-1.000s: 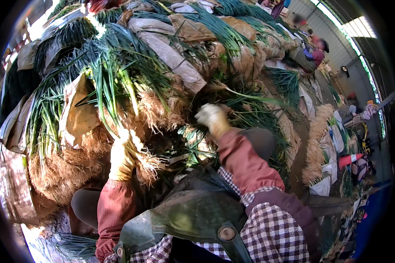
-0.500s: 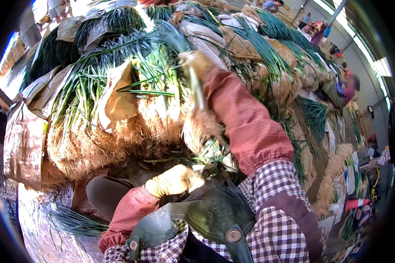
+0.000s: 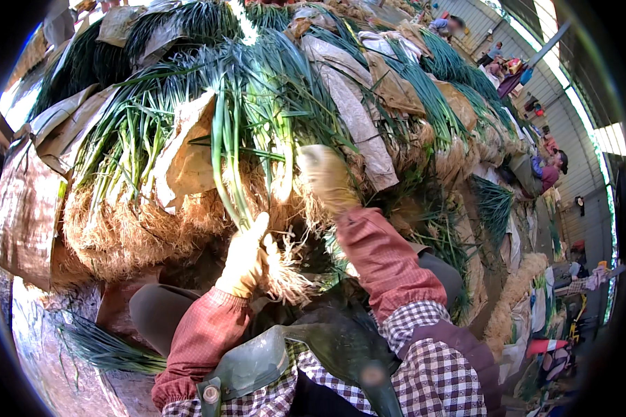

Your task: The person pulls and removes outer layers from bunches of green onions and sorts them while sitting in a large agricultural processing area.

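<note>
Wearing a pale yellow glove, my left hand (image 3: 242, 258) is closed round the lower stems of a few green onions (image 3: 222, 167). Their leaves reach up across the pile, and their pale hairy roots (image 3: 285, 276) stick out to the right of the glove. My right hand (image 3: 327, 177), also gloved, is smeared by motion in front of the large pile of green onions (image 3: 129, 149), close to white stems and roots. Its fingers cannot be made out. Both forearms wear red sleeve covers.
Brown sacking (image 3: 188, 156) lies among the bundles, and a pale cloth strip (image 3: 351, 104) hangs at right. Loose green leaves (image 3: 111, 347) lie at lower left. My knee (image 3: 161, 313) is beside the left sleeve. Other people (image 3: 549, 170) sit along the far right.
My right hand has come down from the leaves, where it held a bunch of green onions. My left hand has moved up and left and now grips green onions by their lower stems.
</note>
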`<move>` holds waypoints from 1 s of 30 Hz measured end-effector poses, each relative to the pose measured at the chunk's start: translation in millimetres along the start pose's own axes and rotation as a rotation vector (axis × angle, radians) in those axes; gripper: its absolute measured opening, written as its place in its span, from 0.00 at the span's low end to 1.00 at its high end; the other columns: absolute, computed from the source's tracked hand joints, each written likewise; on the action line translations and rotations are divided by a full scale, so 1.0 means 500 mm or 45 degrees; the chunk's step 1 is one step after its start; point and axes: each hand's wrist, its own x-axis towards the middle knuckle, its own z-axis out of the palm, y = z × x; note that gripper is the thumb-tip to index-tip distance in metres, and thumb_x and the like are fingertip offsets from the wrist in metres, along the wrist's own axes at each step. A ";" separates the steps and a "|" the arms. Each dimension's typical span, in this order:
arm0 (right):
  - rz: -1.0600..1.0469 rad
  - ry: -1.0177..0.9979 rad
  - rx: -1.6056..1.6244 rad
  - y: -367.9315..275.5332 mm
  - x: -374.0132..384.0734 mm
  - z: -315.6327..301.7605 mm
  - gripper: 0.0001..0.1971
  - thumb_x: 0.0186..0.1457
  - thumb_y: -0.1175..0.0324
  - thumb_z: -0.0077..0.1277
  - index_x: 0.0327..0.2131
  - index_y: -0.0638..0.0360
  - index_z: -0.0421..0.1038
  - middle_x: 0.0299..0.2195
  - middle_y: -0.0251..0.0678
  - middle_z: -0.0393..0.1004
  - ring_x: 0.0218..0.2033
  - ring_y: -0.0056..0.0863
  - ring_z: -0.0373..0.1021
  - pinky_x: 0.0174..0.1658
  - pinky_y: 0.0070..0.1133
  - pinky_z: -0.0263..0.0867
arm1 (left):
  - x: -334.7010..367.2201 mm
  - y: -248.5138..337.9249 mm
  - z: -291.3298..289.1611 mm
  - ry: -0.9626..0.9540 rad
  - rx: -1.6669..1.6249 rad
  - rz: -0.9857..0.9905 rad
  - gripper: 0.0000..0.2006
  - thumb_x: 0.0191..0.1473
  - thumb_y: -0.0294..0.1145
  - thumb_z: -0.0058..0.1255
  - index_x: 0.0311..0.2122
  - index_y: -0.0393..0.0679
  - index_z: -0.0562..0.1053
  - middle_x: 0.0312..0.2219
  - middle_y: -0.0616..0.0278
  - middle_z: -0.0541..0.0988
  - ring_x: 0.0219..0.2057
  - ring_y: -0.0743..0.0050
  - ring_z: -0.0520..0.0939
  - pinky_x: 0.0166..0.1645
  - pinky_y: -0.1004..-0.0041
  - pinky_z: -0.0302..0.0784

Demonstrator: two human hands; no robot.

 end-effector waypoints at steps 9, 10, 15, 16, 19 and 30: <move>0.451 -0.291 -0.269 0.155 -0.008 -0.084 0.12 0.48 0.60 0.52 0.29 0.60 0.70 0.21 0.37 0.71 0.20 0.26 0.65 0.24 0.25 0.62 | 0.008 0.001 0.023 -0.039 0.119 -0.046 0.13 0.51 0.39 0.49 0.22 0.44 0.63 0.12 0.63 0.66 0.12 0.69 0.69 0.14 0.73 0.66; 0.578 -0.305 0.274 0.167 -0.001 -0.088 0.07 0.50 0.67 0.49 0.31 0.58 0.71 0.21 0.32 0.71 0.18 0.18 0.63 0.21 0.16 0.61 | 0.018 -0.010 0.012 -0.119 -0.007 -0.050 0.10 0.51 0.37 0.49 0.28 0.42 0.66 0.17 0.63 0.69 0.19 0.71 0.74 0.21 0.74 0.71; 0.514 -0.389 0.885 0.034 -0.101 -0.033 0.05 0.52 0.72 0.47 0.33 0.58 0.71 0.23 0.28 0.71 0.16 0.14 0.60 0.18 0.12 0.62 | 0.019 -0.031 0.024 -0.287 0.215 0.154 0.09 0.51 0.31 0.47 0.35 0.36 0.70 0.25 0.65 0.72 0.27 0.79 0.73 0.34 0.80 0.71; 0.452 -0.479 0.769 0.074 -0.119 -0.009 0.03 0.52 0.72 0.46 0.30 0.58 0.70 0.24 0.28 0.72 0.17 0.15 0.62 0.21 0.13 0.63 | 0.023 -0.047 0.022 -0.369 0.195 0.104 0.09 0.50 0.31 0.47 0.35 0.36 0.70 0.24 0.65 0.72 0.25 0.79 0.72 0.32 0.79 0.71; 0.225 -0.454 0.127 0.069 -0.160 0.015 0.03 0.51 0.71 0.48 0.27 0.58 0.68 0.21 0.30 0.71 0.17 0.17 0.65 0.19 0.14 0.63 | 0.030 -0.082 0.013 -0.326 0.174 0.021 0.07 0.50 0.28 0.45 0.30 0.35 0.69 0.17 0.64 0.69 0.17 0.74 0.71 0.25 0.74 0.73; 0.357 1.006 0.916 0.084 -0.146 -0.307 0.09 0.55 0.68 0.42 0.35 0.63 0.68 0.26 0.34 0.70 0.25 0.22 0.69 0.28 0.15 0.69 | 0.050 -0.049 -0.038 -0.626 -0.422 -0.092 0.12 0.50 0.28 0.45 0.40 0.36 0.68 0.24 0.61 0.71 0.22 0.71 0.69 0.24 0.75 0.64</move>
